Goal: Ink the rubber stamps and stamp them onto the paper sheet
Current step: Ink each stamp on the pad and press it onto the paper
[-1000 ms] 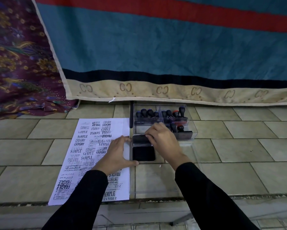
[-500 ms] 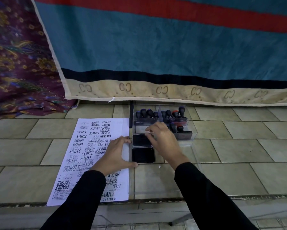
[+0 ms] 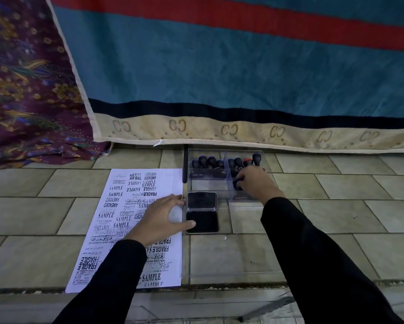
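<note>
A white paper sheet [image 3: 126, 220] covered with black stamp prints lies on the tiled floor at left. Right of it sits an open black ink pad [image 3: 204, 222] with its clear lid [image 3: 202, 201] folded back. My left hand [image 3: 160, 218] rests on the paper's right edge, thumb touching the pad's near left corner. Behind the pad stands a clear plastic box [image 3: 208, 183] holding several black-handled rubber stamps [image 3: 210, 163]. My right hand [image 3: 257, 184] reaches into the box's right compartment, fingers curled round a black stamp handle [image 3: 237, 183].
A clear box lid [image 3: 231, 260] lies flat on the tiles in front of the ink pad. A teal, red and beige blanket [image 3: 243, 78] hangs behind the box, with patterned purple cloth [image 3: 25, 90] at left. A black rod [image 3: 185, 164] stands beside the box.
My right hand left the ink pad's lid and moved back and right into the stamp box, closing round a stamp. My left hand stayed by the pad.
</note>
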Demonstrator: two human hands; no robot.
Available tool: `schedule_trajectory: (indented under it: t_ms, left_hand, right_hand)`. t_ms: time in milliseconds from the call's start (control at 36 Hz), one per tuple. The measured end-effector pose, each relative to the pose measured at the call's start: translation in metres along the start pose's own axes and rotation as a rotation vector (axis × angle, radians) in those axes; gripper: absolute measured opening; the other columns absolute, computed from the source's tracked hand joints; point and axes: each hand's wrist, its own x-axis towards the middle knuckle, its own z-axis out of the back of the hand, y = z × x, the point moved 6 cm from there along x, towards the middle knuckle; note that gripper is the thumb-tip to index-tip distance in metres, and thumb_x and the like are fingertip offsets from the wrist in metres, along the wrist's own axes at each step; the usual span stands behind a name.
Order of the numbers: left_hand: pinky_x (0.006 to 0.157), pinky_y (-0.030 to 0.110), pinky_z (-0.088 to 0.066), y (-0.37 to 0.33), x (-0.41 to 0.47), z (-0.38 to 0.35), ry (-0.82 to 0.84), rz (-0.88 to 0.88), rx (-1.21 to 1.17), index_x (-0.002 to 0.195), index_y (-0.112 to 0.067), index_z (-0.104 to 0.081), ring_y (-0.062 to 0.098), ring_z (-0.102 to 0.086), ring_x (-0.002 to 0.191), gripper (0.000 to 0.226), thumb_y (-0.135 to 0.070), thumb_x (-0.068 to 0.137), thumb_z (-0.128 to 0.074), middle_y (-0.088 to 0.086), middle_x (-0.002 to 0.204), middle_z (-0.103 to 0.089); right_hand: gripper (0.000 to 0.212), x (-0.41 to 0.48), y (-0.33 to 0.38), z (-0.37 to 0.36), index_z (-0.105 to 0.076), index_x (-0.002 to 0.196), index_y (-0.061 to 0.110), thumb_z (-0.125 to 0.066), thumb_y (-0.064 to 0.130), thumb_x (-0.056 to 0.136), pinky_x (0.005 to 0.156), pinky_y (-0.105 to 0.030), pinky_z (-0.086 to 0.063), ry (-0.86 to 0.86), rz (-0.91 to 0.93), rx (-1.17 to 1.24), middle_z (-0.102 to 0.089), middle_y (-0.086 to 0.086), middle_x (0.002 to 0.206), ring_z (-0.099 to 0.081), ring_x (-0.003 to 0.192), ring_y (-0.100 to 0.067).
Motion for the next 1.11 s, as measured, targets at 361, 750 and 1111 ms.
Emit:
schedule_trajectory:
  t_ms: [361,750,1111]
  left_hand:
    - [0.105,0.031,-0.038,0.001,-0.011,0.027,-0.335,-0.124,-0.196,0.117,-0.031,-0.061,-0.008,-0.04,0.126,0.025,-0.035,0.092,-0.06,-0.025,0.131,-0.049]
    - [0.089,0.039,-0.045,0.12,-0.038,0.101,-0.573,0.149,-0.056,0.124,-0.011,-0.059,0.03,-0.06,0.1,0.028,-0.013,0.097,-0.053,0.011,0.12,-0.062]
    - [0.11,0.047,-0.027,0.161,-0.036,0.109,-0.496,0.204,0.272,0.122,-0.009,-0.063,0.036,-0.041,0.134,0.049,-0.038,0.087,-0.046,0.018,0.137,-0.054]
  right_hand:
    - [0.01,0.0,-0.001,0.002,-0.064,0.084,0.013,-0.071,0.017,0.079,0.067,-0.028,-0.044,-0.103,-0.018,0.174,-0.064,-0.006,0.086,-0.06,0.084,-0.023]
    - [0.028,-0.073,0.026,0.041,-0.059,0.112,0.014,-0.068,0.018,0.085,0.063,-0.01,-0.05,-0.651,0.239,0.48,-0.058,0.001,0.096,-0.056,0.071,-0.003]
    - [0.027,-0.106,0.086,-0.024,-0.068,0.106,0.012,-0.075,0.014,0.079,0.071,-0.016,-0.052,-0.308,0.504,0.556,-0.059,0.005,0.095,-0.058,0.071,-0.005]
